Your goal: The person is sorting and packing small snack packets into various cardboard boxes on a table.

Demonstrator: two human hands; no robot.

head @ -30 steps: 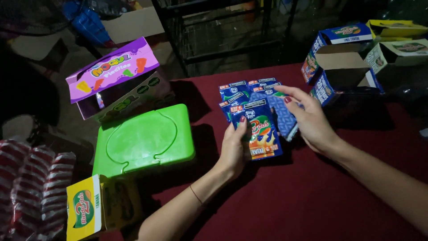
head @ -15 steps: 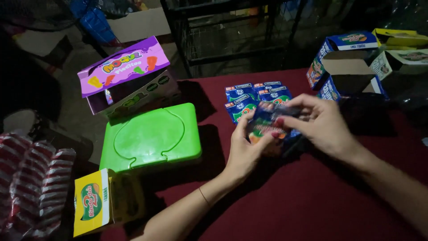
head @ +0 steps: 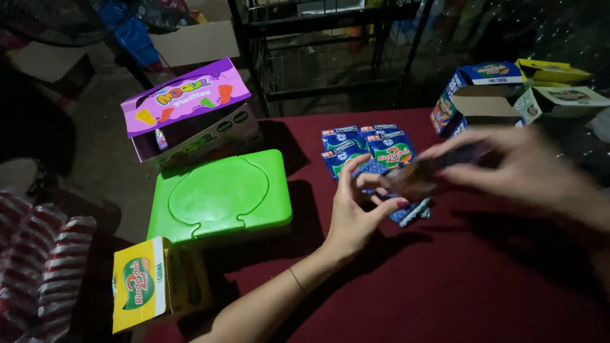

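Two hands: both over the dark red worktop (head: 483, 298), meeting just right of the green plastic case (head: 219, 198), my landmark for everything else.
Nearest corner: yellow carton (head: 140, 284) with a green patch, standing open just in front of the green case, at the worktop's near left edge.
Off the edge: red-and-white striped packs (head: 44, 267) stacked left of the case, below worktop level.
Left hand: left hand (head: 356, 213) to the right of the case, palm down, fingers (head: 346, 178) spread wide and curled, tips touching a small sachet (head: 413, 181).
Right hand: right hand (head: 527, 168) further right of the case, heavily blurred; fingers pinch narrowly at the same sachet's far end, though the blur hides the exact grip.
Sachet in hand: held between both hands, right of the case, just above the worktop.
Sachet spread: blue sachets (head: 365, 149) fanned flat on the worktop, right of the case and slightly behind it, just beyond the left fingertips.
Behind the case: purple display box (head: 187, 105), lid up, touching the case's far edge.
Far right: open blue and yellow cartons (head: 489, 95) clustered well apart from the case.
Beyond: black wire rack (head: 330, 57), behind everything.
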